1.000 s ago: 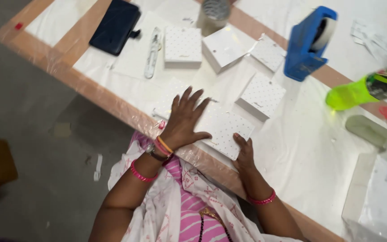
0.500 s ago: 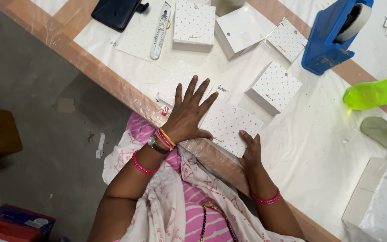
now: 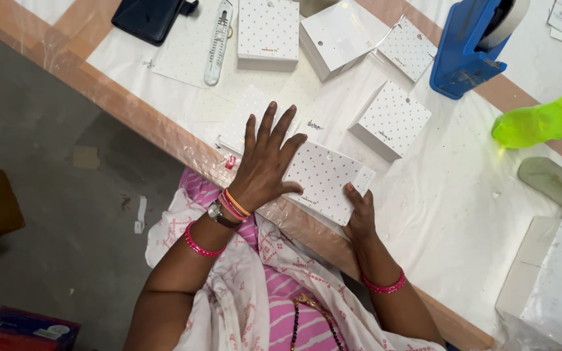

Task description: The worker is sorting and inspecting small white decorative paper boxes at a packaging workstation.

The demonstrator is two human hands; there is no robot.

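Two hands on one item, head view: left hand (image 3: 267, 162), fingers spread flat, presses the white dotted flat cardboard box (image 3: 325, 181) at the near edge of the plastic-covered white table (image 3: 463, 214); right hand (image 3: 361, 211) pinches its near corner. Risk, judged: uneven pressure may crease it or slide it off the edge

white dotted boxes (image 3: 268, 32) (square), table centre
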